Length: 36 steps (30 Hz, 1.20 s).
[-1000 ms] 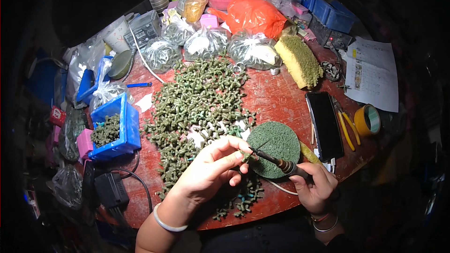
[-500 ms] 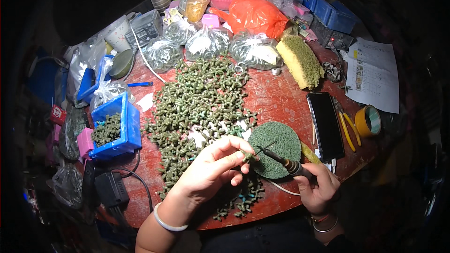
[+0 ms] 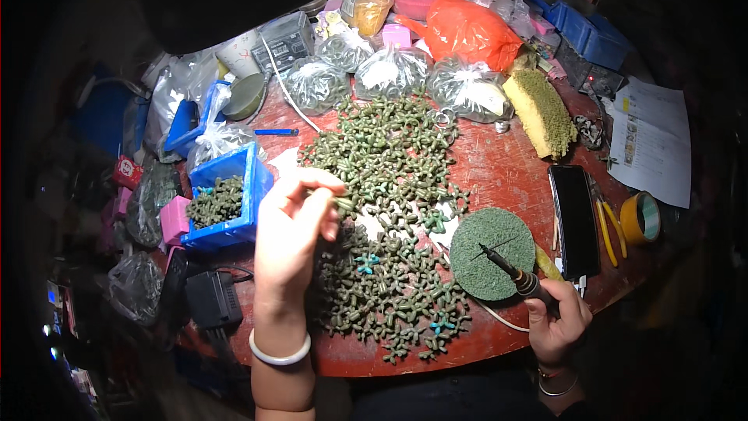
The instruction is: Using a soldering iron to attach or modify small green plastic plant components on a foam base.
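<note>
My left hand [image 3: 292,222] is raised at the left side of a big pile of small green branched pieces [image 3: 389,148]. Its thumb and fingers pinch one green piece [image 3: 343,203], partly covered by the fingers. My right hand [image 3: 559,323] grips a soldering iron [image 3: 505,267] with a dark handle and a thin tip. The tip points up and left over a round green textured pad [image 3: 487,284]. Left of my left hand stands a blue bin [image 3: 261,187] with more of the same green pieces [image 3: 218,201] inside.
Tied clear bags [image 3: 389,70] and a red plastic bag [image 3: 471,35] line the back of the red table [image 3: 475,160]. On the right lie a yellow sponge block [image 3: 534,117], a phone [image 3: 574,222], yellow-handled pliers [image 3: 609,234], a tape roll [image 3: 640,217] and a paper sheet [image 3: 650,140].
My left hand has moved left, away from the iron's tip, with the green piece. The iron stays in my right hand over the pad. The whole view has shifted, so the table appears further right.
</note>
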Each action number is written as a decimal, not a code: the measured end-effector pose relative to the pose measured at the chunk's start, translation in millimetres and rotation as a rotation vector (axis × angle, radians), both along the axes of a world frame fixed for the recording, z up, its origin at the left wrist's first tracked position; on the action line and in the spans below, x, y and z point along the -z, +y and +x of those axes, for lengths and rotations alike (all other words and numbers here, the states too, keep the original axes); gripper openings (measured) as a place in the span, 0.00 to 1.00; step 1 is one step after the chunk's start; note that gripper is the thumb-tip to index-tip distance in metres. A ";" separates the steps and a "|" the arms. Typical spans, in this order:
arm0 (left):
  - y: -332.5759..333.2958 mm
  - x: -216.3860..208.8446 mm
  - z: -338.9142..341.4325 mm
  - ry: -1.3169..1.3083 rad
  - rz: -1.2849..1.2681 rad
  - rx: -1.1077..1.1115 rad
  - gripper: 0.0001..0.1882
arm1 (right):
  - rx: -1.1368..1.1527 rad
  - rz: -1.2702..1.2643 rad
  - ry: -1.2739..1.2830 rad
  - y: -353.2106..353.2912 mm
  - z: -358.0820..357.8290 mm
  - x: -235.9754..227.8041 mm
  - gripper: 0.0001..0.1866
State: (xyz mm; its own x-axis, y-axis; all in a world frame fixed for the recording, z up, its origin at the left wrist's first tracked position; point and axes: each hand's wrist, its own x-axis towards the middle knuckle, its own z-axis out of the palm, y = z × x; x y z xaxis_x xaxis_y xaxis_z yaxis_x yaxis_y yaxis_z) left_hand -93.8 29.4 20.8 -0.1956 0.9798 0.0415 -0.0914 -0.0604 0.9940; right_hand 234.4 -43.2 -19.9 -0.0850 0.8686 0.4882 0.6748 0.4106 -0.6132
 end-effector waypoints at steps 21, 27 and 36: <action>4.9 19.8 26.7 1.331 0.219 -0.130 0.09 | -0.028 -0.004 0.015 0.4 -0.2 -7.7 0.14; -7.8 -1.8 23.7 0.903 0.154 -0.095 0.08 | 0.094 -0.048 -0.098 8.3 10.0 -19.0 0.11; -23.4 8.0 81.4 0.304 0.131 0.306 0.07 | 0.206 -0.004 -0.273 7.1 28.2 -24.7 0.09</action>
